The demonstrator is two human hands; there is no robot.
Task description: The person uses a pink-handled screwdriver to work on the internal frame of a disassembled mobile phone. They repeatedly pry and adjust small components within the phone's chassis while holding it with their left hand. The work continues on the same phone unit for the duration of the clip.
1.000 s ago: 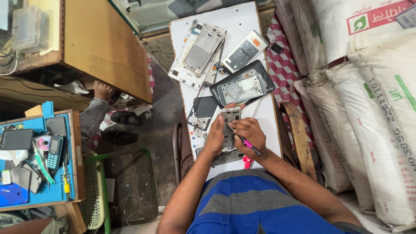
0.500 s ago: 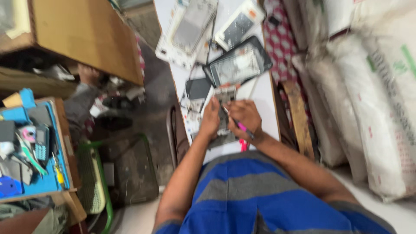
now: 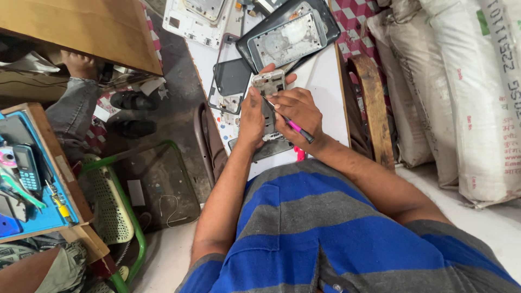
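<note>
Left hand holds a small opened phone in a closed grip; right hand grips a pink-handled screwdriver, tip on the phone, above the white counter.

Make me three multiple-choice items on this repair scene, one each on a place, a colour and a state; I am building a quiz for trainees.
1. Where does the dark tray holding a pale phone frame lie?
A. On the white worktop, beyond the hands
B. On the floor under the green chair
C. On the blue tray at the far left

2. What colour is the handle of the screwdriver?
A. Yellow
B. Pink and black
C. White

3. What is the state of the phone being worked on?
A. Sealed in a box
B. Lying untouched
C. Opened up and held

Answers:
1. A: the tray sits on the white surface above the hands.
2. B: a pink shaft with a dark end shows in the right hand.
3. C: the left hand grips it, its inner parts bare, the tool's tip on it.
</note>
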